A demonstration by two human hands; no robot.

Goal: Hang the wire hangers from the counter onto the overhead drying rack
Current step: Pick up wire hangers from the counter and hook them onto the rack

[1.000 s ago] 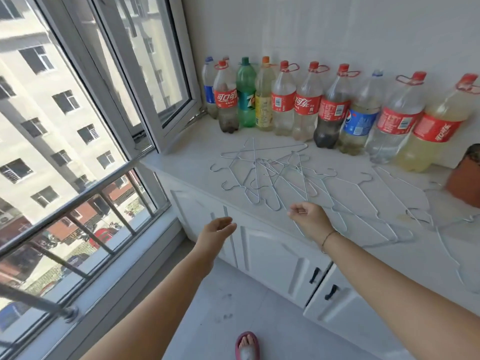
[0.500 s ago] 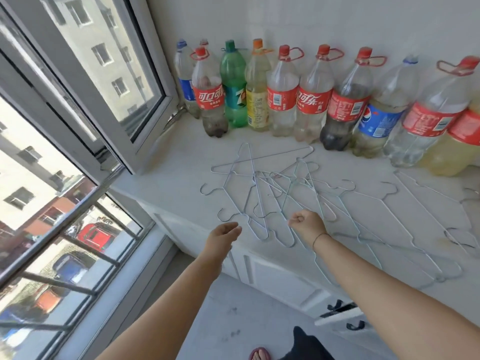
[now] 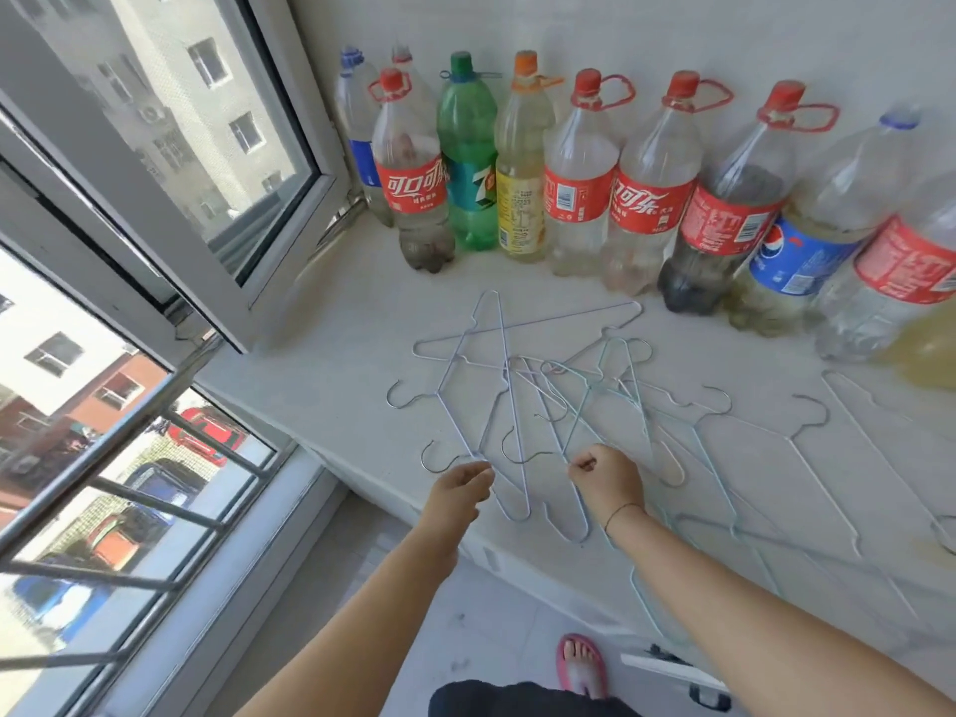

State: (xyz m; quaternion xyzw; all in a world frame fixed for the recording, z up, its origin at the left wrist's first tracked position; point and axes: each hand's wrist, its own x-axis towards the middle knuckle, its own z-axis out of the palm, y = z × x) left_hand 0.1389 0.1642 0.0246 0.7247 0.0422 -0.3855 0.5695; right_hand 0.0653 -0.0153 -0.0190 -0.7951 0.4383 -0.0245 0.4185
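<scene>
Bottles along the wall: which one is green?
The 7UP bottle, standing between a red-labelled Coca-Cola bottle and the orange-capped, yellow-labelled bottle. It alone has a green body and green cap; the rest are clear plastic.

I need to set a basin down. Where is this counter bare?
Bare: the left end of the counter, bordered by the open window, the bottles behind and the hangers. Crowded: bottles line the back wall; hangers cover the middle and right.

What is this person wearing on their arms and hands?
Nothing much: both forearms are bare, with no sleeves in view, and neither the left hand nor the right hand has a glove or ring that shows. A thin dark bracelet circles the right wrist.
</scene>
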